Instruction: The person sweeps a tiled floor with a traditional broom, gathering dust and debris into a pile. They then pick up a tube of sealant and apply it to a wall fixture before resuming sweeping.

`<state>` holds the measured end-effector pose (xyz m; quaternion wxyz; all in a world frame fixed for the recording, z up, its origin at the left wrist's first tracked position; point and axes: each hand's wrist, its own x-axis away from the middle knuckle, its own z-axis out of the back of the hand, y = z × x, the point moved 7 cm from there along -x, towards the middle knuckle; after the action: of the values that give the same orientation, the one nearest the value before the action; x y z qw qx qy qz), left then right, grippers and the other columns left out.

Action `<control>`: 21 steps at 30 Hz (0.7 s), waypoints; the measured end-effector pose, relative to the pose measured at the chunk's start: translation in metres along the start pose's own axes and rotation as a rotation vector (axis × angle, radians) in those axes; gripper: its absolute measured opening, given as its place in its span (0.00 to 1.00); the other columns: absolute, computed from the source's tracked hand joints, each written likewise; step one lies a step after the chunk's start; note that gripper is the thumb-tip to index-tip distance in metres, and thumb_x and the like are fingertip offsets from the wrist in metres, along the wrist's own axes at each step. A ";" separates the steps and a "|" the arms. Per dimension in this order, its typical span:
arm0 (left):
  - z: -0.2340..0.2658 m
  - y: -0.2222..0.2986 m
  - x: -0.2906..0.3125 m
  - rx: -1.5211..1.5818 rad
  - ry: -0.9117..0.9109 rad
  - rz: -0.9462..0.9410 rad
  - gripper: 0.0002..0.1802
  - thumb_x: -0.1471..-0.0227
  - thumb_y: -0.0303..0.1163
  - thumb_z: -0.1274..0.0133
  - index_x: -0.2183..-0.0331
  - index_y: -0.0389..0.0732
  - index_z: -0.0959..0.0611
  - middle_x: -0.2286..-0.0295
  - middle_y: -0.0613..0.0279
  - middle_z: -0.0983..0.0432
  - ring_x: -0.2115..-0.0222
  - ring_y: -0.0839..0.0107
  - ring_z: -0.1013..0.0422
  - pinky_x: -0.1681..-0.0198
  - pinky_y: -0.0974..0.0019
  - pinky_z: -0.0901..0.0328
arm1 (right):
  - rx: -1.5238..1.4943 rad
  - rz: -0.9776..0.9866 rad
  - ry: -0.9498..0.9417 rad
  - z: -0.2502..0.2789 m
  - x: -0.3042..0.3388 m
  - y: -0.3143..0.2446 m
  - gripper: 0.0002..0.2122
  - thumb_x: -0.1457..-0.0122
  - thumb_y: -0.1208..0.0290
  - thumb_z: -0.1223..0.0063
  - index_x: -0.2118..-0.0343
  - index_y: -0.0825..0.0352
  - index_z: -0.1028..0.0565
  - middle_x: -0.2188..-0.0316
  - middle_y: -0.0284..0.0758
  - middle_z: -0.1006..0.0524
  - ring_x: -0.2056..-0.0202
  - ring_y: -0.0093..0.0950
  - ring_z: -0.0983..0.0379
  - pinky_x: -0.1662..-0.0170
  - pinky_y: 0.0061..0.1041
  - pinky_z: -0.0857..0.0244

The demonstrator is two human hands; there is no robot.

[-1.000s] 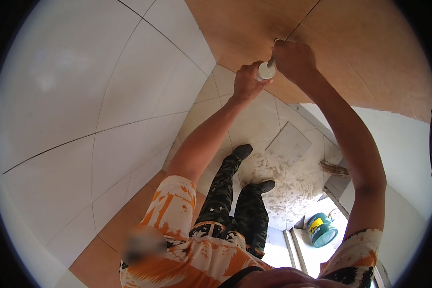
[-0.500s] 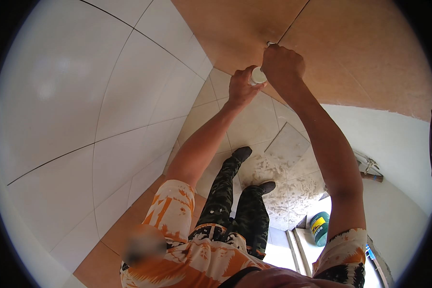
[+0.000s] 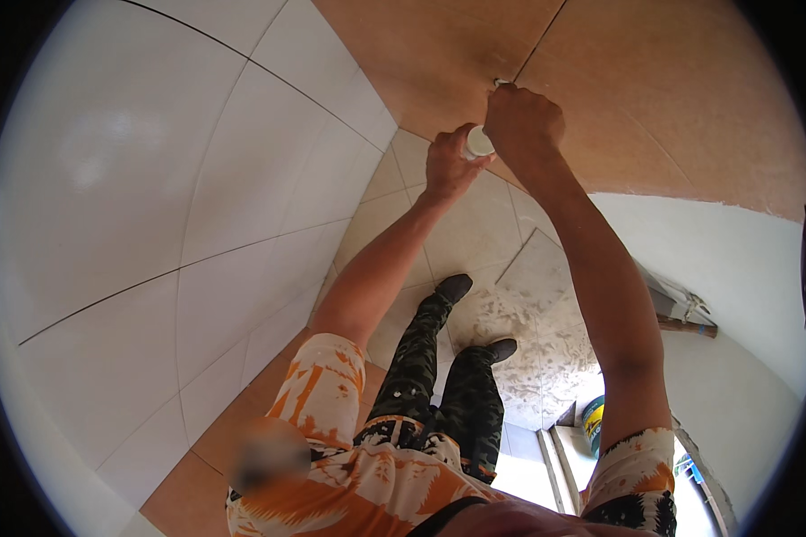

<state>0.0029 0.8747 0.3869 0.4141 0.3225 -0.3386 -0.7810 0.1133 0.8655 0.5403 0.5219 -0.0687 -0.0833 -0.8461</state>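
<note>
My left hand (image 3: 451,163) is wrapped round a small white tub (image 3: 480,142) with pale content at its top. Up and to the right, my right hand (image 3: 524,118) is closed in a fist against the orange-brown tiled wall (image 3: 654,80). A small whitish tip (image 3: 501,82) pokes out beyond its fingers, at the lower end of the dark joint (image 3: 540,40) between two tiles. What the fist grips is otherwise hidden. The tub is just below and left of this fist.
White tiled wall (image 3: 269,134) rises on the left. A loose square tile (image 3: 537,267) lies on the smeared floor (image 3: 546,358) near my shoes. Further right are a wooden-handled tool (image 3: 690,325) and a green bucket (image 3: 593,421), partly behind my right arm.
My right hand has shifted slightly left along the wall, its forearm swinging left and covering more of the bucket. My left hand keeps its grip on the tub.
</note>
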 end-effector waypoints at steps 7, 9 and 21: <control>-0.002 -0.003 0.000 0.001 -0.018 0.005 0.34 0.61 0.39 0.25 0.50 0.48 0.18 0.63 0.56 0.19 0.61 0.54 0.23 0.55 0.51 0.28 | -0.007 0.075 -0.011 0.006 -0.001 -0.002 0.12 0.36 0.62 0.47 0.62 0.63 0.17 0.62 0.41 0.15 0.61 0.38 0.15 0.65 0.37 0.20; -0.003 -0.004 0.000 -0.016 -0.022 0.002 0.34 0.62 0.39 0.25 0.50 0.47 0.18 0.63 0.56 0.20 0.61 0.54 0.23 0.55 0.51 0.28 | -0.035 0.036 -0.023 0.006 -0.001 -0.002 0.13 0.35 0.62 0.49 0.62 0.63 0.17 0.62 0.41 0.15 0.61 0.38 0.15 0.64 0.38 0.20; -0.005 -0.008 0.005 0.113 0.034 -0.002 0.34 0.60 0.37 0.26 0.49 0.46 0.19 0.63 0.54 0.18 0.59 0.53 0.24 0.55 0.52 0.27 | -0.620 -0.068 0.243 -0.058 0.058 0.053 0.10 0.34 0.62 0.47 0.61 0.63 0.24 0.70 0.49 0.18 0.66 0.54 0.20 0.64 0.52 0.27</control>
<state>0.0010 0.8727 0.3771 0.4002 0.3587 -0.3748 -0.7555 0.1326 0.7792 0.4993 0.4539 -0.1202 0.2387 -0.8500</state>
